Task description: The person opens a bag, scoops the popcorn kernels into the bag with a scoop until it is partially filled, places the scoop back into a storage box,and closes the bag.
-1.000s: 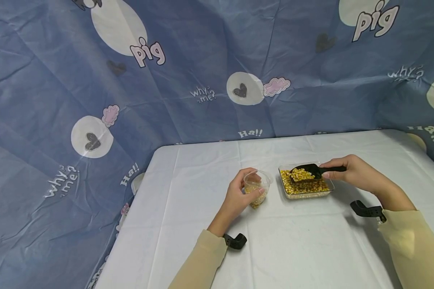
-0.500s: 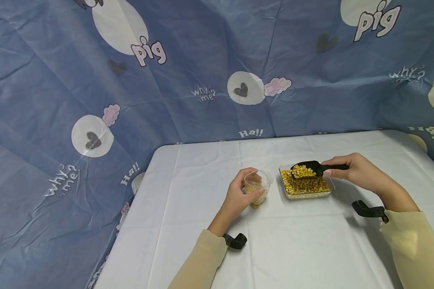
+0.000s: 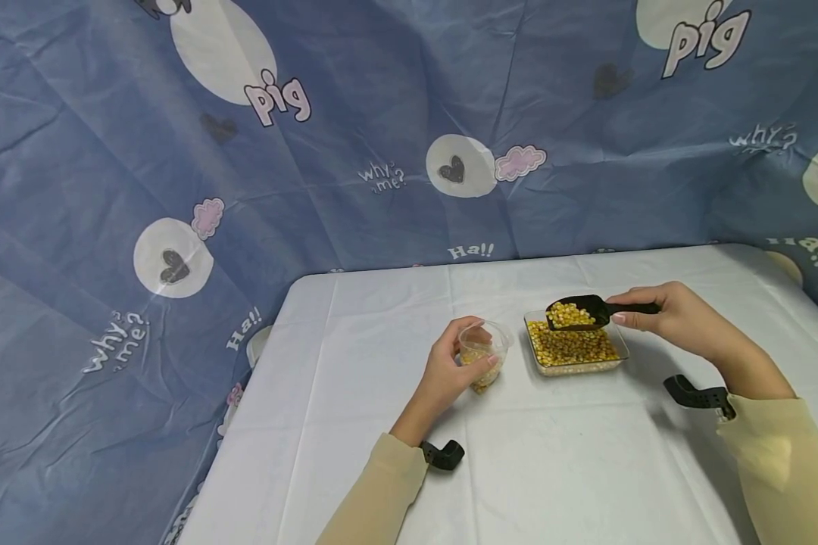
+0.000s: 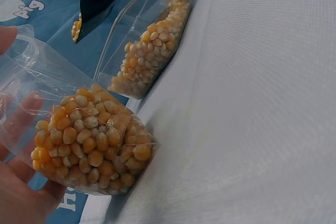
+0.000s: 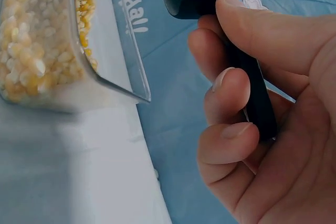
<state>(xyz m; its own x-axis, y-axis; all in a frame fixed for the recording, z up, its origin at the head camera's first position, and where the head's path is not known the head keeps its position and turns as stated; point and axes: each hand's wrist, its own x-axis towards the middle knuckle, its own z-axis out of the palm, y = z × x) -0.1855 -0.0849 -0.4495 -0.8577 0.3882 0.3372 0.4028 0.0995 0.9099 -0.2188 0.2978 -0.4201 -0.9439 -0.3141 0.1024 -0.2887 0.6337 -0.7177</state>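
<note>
My right hand point(image 3: 682, 316) grips the handle of a black scoop point(image 3: 598, 309) heaped with yellow corn kernels point(image 3: 569, 315). The scoop is above a clear rectangular container point(image 3: 582, 369) that holds more kernels. In the right wrist view, thumb and curled fingers point(image 5: 231, 93) wrap the scoop's handle point(image 5: 256, 103). To the left, my left hand point(image 3: 453, 359) holds a clear plastic cup point(image 3: 485, 333) round its side. Kernels point(image 4: 97, 140) fill the lower part of that cup, as the left wrist view shows. The cup's rim is uncovered.
A white cloth covers the table point(image 3: 545, 462). Behind it and along the left hangs a blue printed curtain point(image 3: 354, 98). Each wrist wears a black strap mount point(image 3: 443, 454). The container stands a short way right of the cup.
My right hand has raised the loaded scoop from just over the kernels to higher above the container. The left hand and cup have stayed put.
</note>
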